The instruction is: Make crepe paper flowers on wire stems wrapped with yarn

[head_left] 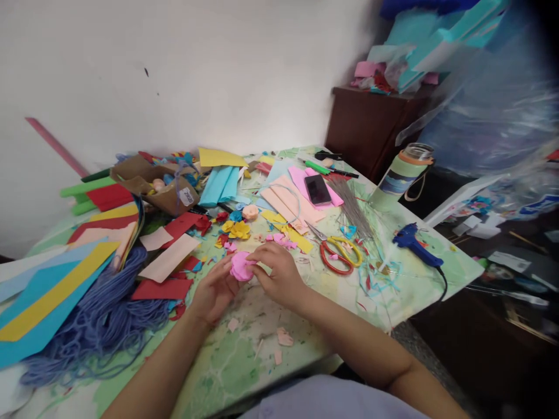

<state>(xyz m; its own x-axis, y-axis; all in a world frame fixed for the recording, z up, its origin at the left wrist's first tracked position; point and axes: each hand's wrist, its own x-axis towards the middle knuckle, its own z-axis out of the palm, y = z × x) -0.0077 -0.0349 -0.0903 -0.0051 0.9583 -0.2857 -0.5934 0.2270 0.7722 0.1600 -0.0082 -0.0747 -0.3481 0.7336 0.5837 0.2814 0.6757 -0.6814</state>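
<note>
One pink paper rosette (pixel 241 266): holding it over the table (pixel 218 381), between the left hand (pixel 213 291) and the right hand (pixel 276 273). Pinching its right rim between right thumb and fingers, pressed close together; cupping its left side with half-curled left fingers. Turning its broad face up and toward the camera; looking nearly round, so making a long axis hard to tell.

Leaving mostly bare tabletop between wrists and near edge, strewn with pale peach scraps (pixel 285 336). Having free room right of the right hand too, as far as the scissors (pixel 336 255) with looped red and yellow handles, then a blue glue gun (pixel 417 247) near the table's right corner. Meeting tighter quarters on the left: stringy blue yarn (pixel 126 308) heaped in loose loops, flat red paper (pixel 162 289) with straight-cut edges. Facing crumpled yellow paper petals (pixel 239 230) beyond the fingers, and showing thin, layered, softly ruffled edges on the rosette.
</note>
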